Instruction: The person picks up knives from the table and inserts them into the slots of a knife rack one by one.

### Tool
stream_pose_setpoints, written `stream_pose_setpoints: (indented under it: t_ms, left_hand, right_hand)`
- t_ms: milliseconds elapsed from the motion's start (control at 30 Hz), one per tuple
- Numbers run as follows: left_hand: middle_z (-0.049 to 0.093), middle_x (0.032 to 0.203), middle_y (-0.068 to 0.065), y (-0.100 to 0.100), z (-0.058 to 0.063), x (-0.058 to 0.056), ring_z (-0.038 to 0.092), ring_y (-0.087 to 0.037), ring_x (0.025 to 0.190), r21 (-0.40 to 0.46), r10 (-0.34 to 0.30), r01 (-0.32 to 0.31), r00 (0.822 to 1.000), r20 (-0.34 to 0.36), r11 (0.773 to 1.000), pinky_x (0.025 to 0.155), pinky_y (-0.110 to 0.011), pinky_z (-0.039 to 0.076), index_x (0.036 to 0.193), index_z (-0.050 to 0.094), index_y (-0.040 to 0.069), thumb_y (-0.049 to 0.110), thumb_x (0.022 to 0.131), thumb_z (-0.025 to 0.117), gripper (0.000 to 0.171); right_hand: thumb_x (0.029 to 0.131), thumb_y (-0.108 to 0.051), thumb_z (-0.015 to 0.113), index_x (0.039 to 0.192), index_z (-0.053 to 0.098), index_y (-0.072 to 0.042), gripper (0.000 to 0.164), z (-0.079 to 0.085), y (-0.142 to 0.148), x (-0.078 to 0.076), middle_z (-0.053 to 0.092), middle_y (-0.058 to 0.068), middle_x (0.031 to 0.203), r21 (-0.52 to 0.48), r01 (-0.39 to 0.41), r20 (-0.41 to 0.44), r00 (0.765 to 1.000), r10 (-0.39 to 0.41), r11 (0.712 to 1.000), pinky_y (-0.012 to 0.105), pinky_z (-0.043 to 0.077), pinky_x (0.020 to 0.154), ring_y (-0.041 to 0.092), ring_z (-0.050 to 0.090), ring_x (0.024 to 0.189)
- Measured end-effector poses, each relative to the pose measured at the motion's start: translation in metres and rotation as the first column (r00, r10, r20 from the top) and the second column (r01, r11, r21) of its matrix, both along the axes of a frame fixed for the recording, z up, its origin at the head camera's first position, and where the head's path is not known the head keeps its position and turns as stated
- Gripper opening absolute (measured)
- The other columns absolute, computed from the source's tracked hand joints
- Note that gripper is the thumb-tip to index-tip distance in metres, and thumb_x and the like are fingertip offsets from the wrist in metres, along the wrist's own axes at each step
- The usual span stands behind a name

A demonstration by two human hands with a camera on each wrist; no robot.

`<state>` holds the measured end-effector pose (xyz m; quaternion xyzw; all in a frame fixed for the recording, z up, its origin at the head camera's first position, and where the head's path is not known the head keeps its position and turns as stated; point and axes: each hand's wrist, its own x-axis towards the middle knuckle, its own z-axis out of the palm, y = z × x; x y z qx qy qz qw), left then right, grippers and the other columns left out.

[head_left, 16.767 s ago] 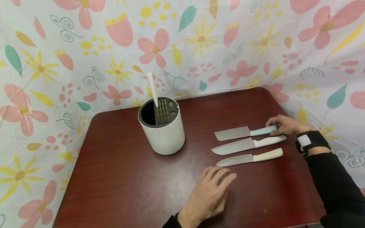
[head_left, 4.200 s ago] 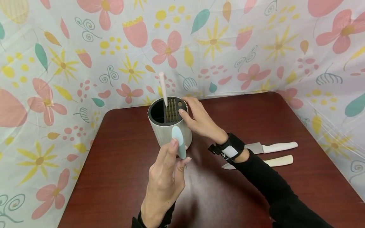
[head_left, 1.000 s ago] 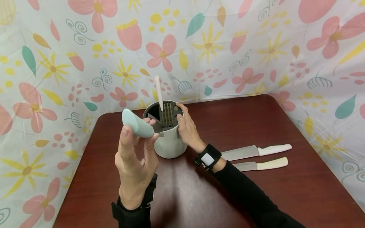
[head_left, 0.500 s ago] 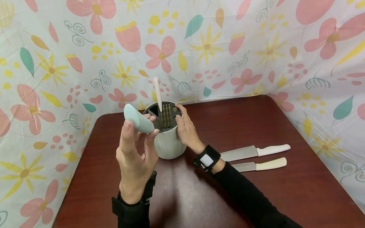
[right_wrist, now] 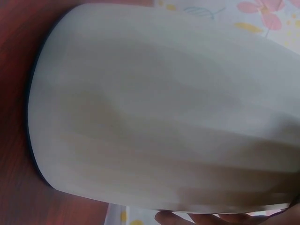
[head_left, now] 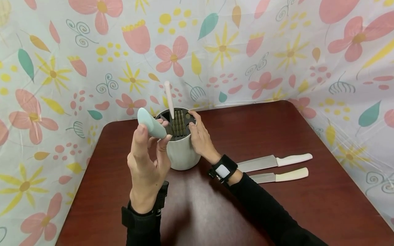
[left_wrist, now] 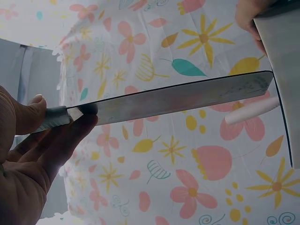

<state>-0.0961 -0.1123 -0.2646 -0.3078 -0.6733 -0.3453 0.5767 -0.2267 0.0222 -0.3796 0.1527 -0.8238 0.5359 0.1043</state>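
My left hand point(head_left: 147, 167) pinches the light blue handle of a kitchen knife point(head_left: 151, 123) between thumb and fingers, the handle tilted up to the left. In the left wrist view its broad steel blade point(left_wrist: 183, 97) stretches to the rim of the white ribbed knife block point(left_wrist: 288, 70). The black top of the knife block point(head_left: 183, 155) has a large opening on its left, slots in the middle and round holes on the right. Around the right side of its rim, my right hand point(head_left: 203, 140) grips it, thumb on top. A pink-handled utensil point(head_left: 169, 97) stands upright in the block.
To the right on the dark red table point(head_left: 307, 212) lie two knives, a white-handled knife point(head_left: 292, 160) above a cream-handled knife point(head_left: 290, 175). Their blade tips are hidden behind my right wrist. A flowered cloth point(head_left: 234, 51) hangs behind the table.
Earlier the blue-handled knife lay on the table at my right hand; now my left hand holds it at the block. Over the last second it moved slightly right and up; my right hand stayed on the rim.
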Motion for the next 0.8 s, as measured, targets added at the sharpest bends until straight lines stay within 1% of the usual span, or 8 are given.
stream_pose_setpoints:
  t_ms: [267,333,500,700,800]
  left_hand:
    - [0.063,0.112,-0.026,0.0013,0.0008,-0.0027,0.072,-0.032,0.105,0.001,-0.030,0.030,0.999,0.025,1.000,0.087,-0.039,0.062,0.150,0.033,0.020,-0.006,0.093,0.066,0.071]
    - [0.063,0.113,-0.026,0.0014,0.0009,-0.0034,0.072,-0.032,0.106,-0.007,-0.021,0.021,0.999,0.027,1.000,0.087,-0.038,0.063,0.150,0.033,0.021,-0.006,0.093,0.066,0.071]
    - [0.062,0.115,-0.025,0.0014,0.0005,-0.0043,0.071,-0.031,0.107,-0.011,-0.009,0.010,1.000,0.030,1.000,0.086,-0.038,0.063,0.149,0.033,0.019,-0.009,0.091,0.067,0.073]
    - [0.061,0.117,-0.025,0.0007,0.0001,-0.0056,0.072,-0.031,0.107,-0.022,0.002,-0.001,1.000,0.027,1.000,0.084,-0.038,0.063,0.148,0.034,0.019,-0.008,0.091,0.067,0.071]
    - [0.059,0.118,-0.024,0.0009,0.0008,-0.0069,0.072,-0.031,0.106,-0.016,0.000,0.000,1.000,0.017,1.000,0.085,-0.039,0.063,0.148,0.035,0.020,-0.012,0.088,0.068,0.076]
  right_hand:
    - [0.109,-0.044,0.024,0.156,0.026,-0.039,0.047,-0.0016,0.0021,-0.0001,0.055,0.010,0.134,-0.009,0.003,0.025,1.000,-0.003,1.000,0.053,0.049,0.090,0.026,0.060,0.116]
    - [0.108,-0.045,0.024,0.155,0.025,-0.040,0.047,-0.0015,0.0021,-0.0003,0.055,0.010,0.133,-0.010,0.004,0.029,1.000,-0.003,1.000,0.053,0.049,0.090,0.026,0.060,0.115]
    - [0.108,-0.044,0.024,0.155,0.026,-0.041,0.047,-0.0013,0.0014,0.0006,0.056,0.009,0.130,-0.010,0.003,0.027,1.000,-0.003,1.000,0.051,0.049,0.086,0.026,0.059,0.108]
    - [0.107,-0.043,0.023,0.155,0.026,-0.040,0.048,-0.0022,0.0009,0.0010,0.056,0.009,0.132,-0.009,0.005,0.016,1.000,-0.005,1.000,0.052,0.050,0.090,0.024,0.060,0.116]
    - [0.108,-0.043,0.023,0.156,0.026,-0.039,0.048,-0.0005,0.0003,-0.0007,0.056,0.009,0.130,-0.012,0.000,0.002,1.000,0.000,1.000,0.051,0.049,0.088,0.024,0.060,0.114]
